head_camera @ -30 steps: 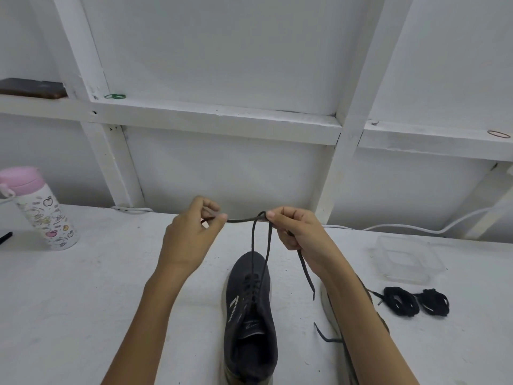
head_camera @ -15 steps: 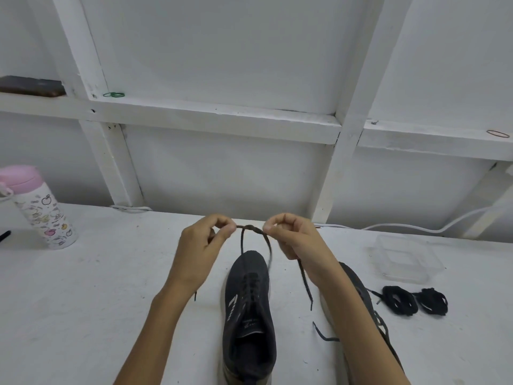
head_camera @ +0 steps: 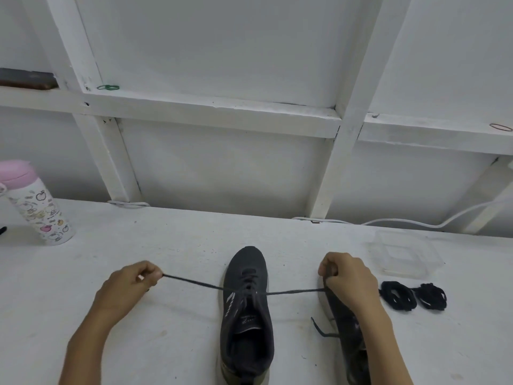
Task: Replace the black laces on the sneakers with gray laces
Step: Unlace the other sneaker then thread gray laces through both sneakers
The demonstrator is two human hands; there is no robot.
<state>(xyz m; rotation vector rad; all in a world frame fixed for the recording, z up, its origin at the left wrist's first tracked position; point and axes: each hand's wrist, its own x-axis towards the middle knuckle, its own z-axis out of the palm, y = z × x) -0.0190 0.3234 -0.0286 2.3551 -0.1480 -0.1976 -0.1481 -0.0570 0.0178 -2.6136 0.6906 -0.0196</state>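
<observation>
A dark grey sneaker stands toe-away on the white table, laced with a gray lace. The lace crosses over the tongue and stretches taut to both sides. My left hand pinches its left end, left of the shoe. My right hand grips its right end, right of the shoe. The second sneaker lies under my right forearm, mostly hidden, with a loose lace end beside it. Two coiled black laces lie at the right.
A clear plastic container sits beyond the black laces. A pink-lidded bottle stands at the far left. White cables run along the wall. A shelf beam crosses above.
My hands have dropped from above the toe and pulled apart sideways, drawing the crossed gray lace tight down onto the sneaker.
</observation>
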